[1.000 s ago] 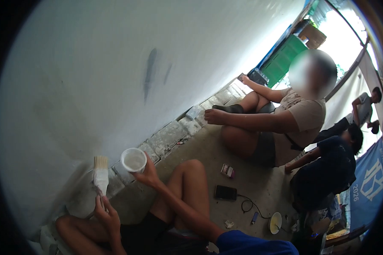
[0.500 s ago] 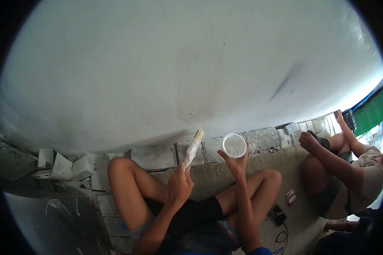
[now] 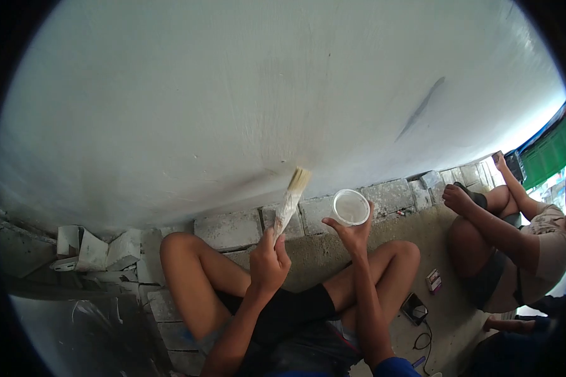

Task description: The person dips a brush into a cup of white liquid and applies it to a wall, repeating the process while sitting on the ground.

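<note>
My left hand [image 3: 270, 261] is closed round the lower handle of a paintbrush [image 3: 289, 204], which points up and away from me. Its handle is smeared white, and its pale bristles overlap the bottom of the white wall [image 3: 245, 107] in this view. A clear plastic cup [image 3: 351, 208] with a white rim sits in my right hand [image 3: 353, 235], thumb on one side and fingers on the other. The cup's mouth faces me, with a whitish look inside. My bent, crossed legs lie below both hands.
Grey blocks [image 3: 226, 231] line the foot of the wall, with broken pieces [image 3: 124, 248] at the left. A phone [image 3: 414, 309] with a cable and a small box [image 3: 434, 281] lie on the ground to the right. Another person [image 3: 516, 251] sits at the far right.
My left hand has turned the brush a little and raised it toward the wall. My right hand has moved the cup slightly up and to the right.
</note>
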`<state>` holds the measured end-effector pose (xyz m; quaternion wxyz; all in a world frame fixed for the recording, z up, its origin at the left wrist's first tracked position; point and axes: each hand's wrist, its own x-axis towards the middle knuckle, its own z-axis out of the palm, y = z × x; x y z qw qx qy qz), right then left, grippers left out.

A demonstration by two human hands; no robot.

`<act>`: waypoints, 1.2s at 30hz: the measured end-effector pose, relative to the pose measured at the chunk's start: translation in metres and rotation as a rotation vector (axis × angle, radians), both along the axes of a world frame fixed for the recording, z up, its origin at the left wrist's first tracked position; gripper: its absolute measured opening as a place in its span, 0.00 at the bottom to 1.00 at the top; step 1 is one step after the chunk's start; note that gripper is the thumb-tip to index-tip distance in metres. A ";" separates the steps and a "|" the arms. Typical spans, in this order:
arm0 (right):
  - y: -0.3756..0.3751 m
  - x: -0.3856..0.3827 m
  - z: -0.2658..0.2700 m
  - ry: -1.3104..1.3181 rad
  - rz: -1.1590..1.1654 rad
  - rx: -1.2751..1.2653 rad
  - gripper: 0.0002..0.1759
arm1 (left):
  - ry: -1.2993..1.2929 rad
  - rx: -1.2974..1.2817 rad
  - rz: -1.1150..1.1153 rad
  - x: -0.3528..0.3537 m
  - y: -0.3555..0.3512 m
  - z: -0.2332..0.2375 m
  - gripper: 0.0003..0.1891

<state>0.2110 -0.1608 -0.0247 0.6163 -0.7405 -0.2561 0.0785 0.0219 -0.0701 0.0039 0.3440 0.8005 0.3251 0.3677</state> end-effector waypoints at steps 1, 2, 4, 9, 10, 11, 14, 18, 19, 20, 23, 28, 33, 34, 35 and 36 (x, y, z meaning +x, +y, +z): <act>0.000 -0.001 0.002 0.003 0.000 -0.003 0.49 | -0.068 -0.014 0.014 0.004 0.001 0.012 0.06; 0.001 -0.003 0.003 -0.034 -0.011 0.004 0.50 | -0.140 -0.029 0.030 0.009 0.003 0.019 0.06; 0.002 -0.001 0.004 -0.075 -0.020 0.012 0.50 | -0.135 -0.025 0.027 0.019 0.010 0.018 0.06; 0.000 -0.001 0.002 -0.050 0.019 0.020 0.48 | 0.141 -0.011 -0.008 0.013 0.008 -0.026 0.07; -0.001 -0.001 0.006 -0.047 0.020 0.013 0.48 | 0.191 -0.039 -0.020 0.007 0.003 -0.027 0.08; -0.002 -0.003 0.009 -0.039 0.020 0.021 0.47 | 0.246 -0.066 -0.035 0.001 -0.001 -0.028 0.08; -0.001 -0.002 0.007 -0.040 0.014 0.028 0.47 | 0.154 -0.013 -0.025 -0.004 -0.002 -0.013 0.07; 0.001 0.000 0.001 -0.035 -0.001 -0.009 0.46 | -0.125 0.101 0.028 0.019 0.006 0.027 0.08; 0.002 0.001 0.002 -0.043 -0.001 -0.010 0.46 | -0.136 0.111 0.044 0.024 0.008 0.029 0.08; 0.002 0.000 0.001 -0.029 -0.004 -0.012 0.46 | -0.147 0.123 0.061 0.028 0.009 0.029 0.09; 0.003 -0.002 0.005 -0.016 -0.004 -0.001 0.45 | 0.129 0.034 0.048 0.026 0.006 -0.005 0.11; 0.000 0.002 0.004 -0.038 -0.036 0.050 0.44 | 0.218 -0.046 -0.043 0.003 -0.004 -0.008 0.12; 0.001 0.001 0.002 -0.016 -0.056 0.007 0.43 | -0.106 0.001 0.025 0.008 0.003 0.071 0.12; 0.001 0.002 0.003 -0.030 -0.051 0.017 0.43 | -0.120 0.010 0.030 0.013 0.006 0.074 0.12; 0.001 0.002 0.003 -0.042 -0.036 0.024 0.43 | -0.155 0.075 0.034 0.016 0.010 0.076 0.12; 0.001 0.002 0.004 -0.049 -0.021 0.030 0.43 | -0.185 0.139 0.037 0.018 0.013 0.078 0.13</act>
